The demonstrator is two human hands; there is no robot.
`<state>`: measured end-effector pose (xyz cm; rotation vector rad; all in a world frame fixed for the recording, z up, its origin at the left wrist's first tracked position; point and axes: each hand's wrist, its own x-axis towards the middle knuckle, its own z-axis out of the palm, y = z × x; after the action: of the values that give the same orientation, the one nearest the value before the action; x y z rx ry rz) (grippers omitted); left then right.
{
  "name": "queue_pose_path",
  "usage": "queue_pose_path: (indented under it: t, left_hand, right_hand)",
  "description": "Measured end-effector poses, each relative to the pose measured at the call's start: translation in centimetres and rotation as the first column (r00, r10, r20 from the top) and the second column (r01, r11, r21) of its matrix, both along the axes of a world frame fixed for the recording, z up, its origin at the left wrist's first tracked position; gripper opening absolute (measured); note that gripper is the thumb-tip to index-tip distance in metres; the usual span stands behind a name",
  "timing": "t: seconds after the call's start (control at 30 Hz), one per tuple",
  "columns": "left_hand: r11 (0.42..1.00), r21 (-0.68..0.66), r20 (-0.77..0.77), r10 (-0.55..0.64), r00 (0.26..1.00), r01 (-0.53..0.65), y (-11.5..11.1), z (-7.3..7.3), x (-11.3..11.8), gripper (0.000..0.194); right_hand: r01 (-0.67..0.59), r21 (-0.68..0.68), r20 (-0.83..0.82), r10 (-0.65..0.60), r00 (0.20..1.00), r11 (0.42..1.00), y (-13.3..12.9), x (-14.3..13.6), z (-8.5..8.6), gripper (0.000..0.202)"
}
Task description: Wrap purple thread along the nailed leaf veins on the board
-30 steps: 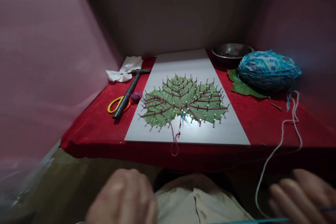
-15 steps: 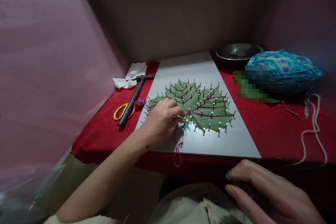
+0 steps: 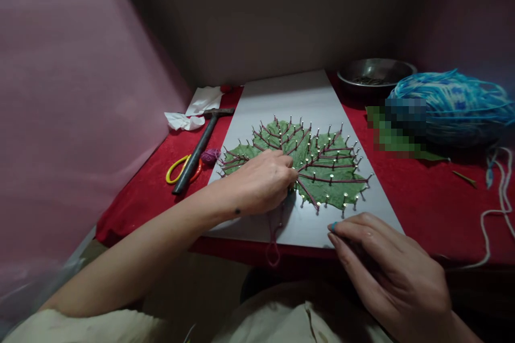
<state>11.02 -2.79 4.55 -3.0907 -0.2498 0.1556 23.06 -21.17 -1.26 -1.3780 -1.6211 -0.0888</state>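
Note:
A green leaf (image 3: 328,190) lies on a white board (image 3: 289,88), with many nails around its edge and along its veins. Dark red yarn runs between the nails. My left hand (image 3: 271,179) is closed at the lower middle of the leaf; what its fingers hold is hidden. A loop of pink yarn (image 3: 273,253) hangs at the board's front edge below it. Over the board's front right part is my right hand (image 3: 386,262), thumb and forefinger nearly together, with a small bit of blue yarn (image 3: 333,226) at the fingertips.
Left of the board lie a hammer (image 3: 199,153), yellow and red scissors handles (image 3: 175,170), a purple yarn ball (image 3: 210,156) and white tissue (image 3: 204,100). To the right are a metal bowl (image 3: 376,72), blue yarn (image 3: 454,110), another leaf (image 3: 390,139) and white cord (image 3: 487,236).
My right hand has moved up and left, from beyond the board's front edge to over its corner. My left hand has shifted right, nearer the point where the yarn lines meet. The view has shifted slightly.

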Motion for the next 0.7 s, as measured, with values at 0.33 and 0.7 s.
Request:
queue_pose_path:
  t: [0.33,0.7]
  left_hand:
    - [0.997,0.04,-0.049,0.064,0.997,-0.062,-0.4,0.2,0.1,0.012]
    - [0.967,-0.05,-0.134,0.241,0.961,-0.25,0.4,1.2,0.2,0.02]
  right_hand:
    - [-0.017,-0.036,-0.008,0.016,1.0,0.999,0.2,0.1,-0.6,0.012]
    - [-0.047,-0.056,-0.013,0.047,0.999,0.997,0.2,0.3,-0.9,0.01]
